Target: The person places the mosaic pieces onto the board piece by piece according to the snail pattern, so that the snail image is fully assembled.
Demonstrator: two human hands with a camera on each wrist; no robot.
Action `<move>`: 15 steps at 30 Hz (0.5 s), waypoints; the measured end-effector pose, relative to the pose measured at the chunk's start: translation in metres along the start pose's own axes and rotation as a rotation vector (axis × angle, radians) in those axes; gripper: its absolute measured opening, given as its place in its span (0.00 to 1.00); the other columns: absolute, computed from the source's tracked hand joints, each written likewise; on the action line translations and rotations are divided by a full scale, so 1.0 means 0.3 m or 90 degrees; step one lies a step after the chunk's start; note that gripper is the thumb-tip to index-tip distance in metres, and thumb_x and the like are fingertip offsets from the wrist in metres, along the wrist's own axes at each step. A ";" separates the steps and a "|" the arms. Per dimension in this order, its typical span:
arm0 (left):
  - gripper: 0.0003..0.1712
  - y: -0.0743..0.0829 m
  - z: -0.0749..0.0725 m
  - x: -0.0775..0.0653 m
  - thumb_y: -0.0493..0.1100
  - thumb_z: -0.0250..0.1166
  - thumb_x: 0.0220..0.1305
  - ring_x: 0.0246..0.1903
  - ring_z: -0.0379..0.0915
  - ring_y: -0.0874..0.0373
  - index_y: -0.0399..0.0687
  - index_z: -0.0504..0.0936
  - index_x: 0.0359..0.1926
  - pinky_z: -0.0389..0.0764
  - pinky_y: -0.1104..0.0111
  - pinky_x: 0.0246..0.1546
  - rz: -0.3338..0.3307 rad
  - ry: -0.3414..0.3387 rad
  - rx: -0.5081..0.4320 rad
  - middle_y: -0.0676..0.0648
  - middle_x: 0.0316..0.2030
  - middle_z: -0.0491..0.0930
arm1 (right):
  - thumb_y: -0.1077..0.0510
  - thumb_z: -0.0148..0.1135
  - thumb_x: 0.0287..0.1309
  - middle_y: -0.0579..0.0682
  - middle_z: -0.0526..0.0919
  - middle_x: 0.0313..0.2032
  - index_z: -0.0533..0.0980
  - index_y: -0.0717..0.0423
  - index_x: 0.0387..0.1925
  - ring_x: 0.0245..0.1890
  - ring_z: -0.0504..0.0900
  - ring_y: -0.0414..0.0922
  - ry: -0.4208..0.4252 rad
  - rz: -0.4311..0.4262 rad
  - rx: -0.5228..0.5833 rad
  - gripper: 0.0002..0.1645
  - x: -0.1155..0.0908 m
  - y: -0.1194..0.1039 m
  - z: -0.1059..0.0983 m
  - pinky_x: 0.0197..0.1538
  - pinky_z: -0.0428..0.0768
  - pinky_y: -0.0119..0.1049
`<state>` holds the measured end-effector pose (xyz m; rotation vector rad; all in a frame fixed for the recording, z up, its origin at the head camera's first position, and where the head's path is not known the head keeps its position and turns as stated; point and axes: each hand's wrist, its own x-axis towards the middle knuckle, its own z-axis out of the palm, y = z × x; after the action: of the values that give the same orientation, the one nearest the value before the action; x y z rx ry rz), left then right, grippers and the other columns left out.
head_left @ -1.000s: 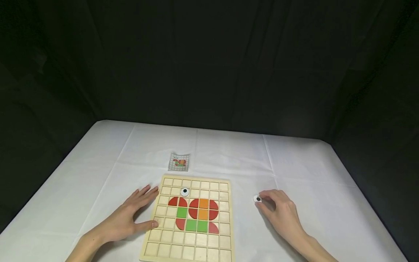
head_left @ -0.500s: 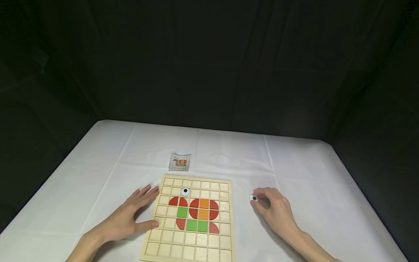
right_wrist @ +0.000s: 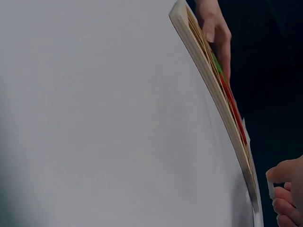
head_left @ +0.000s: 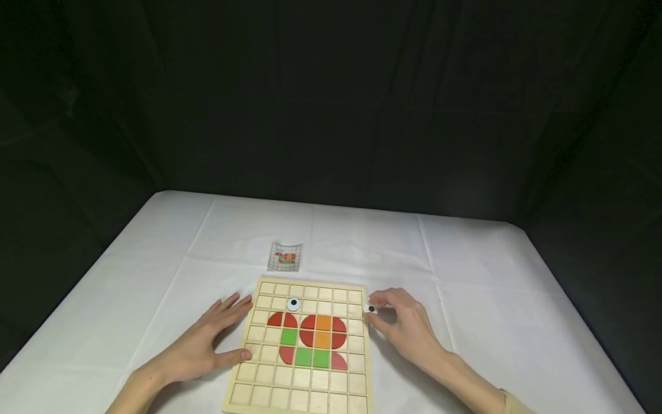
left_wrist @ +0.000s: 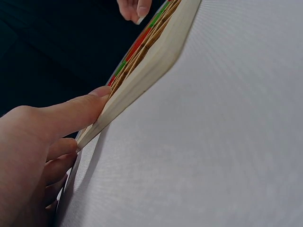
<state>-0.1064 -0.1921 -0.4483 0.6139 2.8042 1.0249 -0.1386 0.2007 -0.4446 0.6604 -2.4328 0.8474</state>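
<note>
A wooden grid board (head_left: 248,376) lies on the white cloth with red, orange and green pieces in its cells. One round white eye piece (head_left: 293,304) with a black dot sits in an upper cell. My left hand (head_left: 193,345) rests at the board's left side, fingers spread, its thumb on the frame, as the left wrist view also shows. Between thumb and fingertips, my right hand (head_left: 411,328) pinches a second white eye piece (head_left: 370,309) at the board's right edge. In the right wrist view this eye piece (right_wrist: 271,185) is seen edge-on, apart from the board.
A small printed card (head_left: 284,257) with a coloured grid picture lies behind the board. The white-covered table (head_left: 491,276) extends on both sides, and a dark curtain (head_left: 331,103) stands behind it.
My right hand has moved left with the pinched eye piece, from well right of the board to its right edge. The left hand has stayed in place.
</note>
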 end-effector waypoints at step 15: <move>0.51 0.003 -0.004 -0.004 0.67 0.71 0.53 0.78 0.44 0.47 0.53 0.66 0.74 0.44 0.52 0.78 -0.003 0.002 0.002 0.55 0.75 0.60 | 0.57 0.76 0.53 0.44 0.85 0.37 0.82 0.55 0.42 0.39 0.82 0.40 -0.128 -0.038 0.085 0.16 0.147 -0.182 0.121 0.41 0.84 0.35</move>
<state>-0.1054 -0.1927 -0.4468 0.6054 2.8101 1.0210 -0.1510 0.1263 -0.4209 0.9020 -2.5349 0.9672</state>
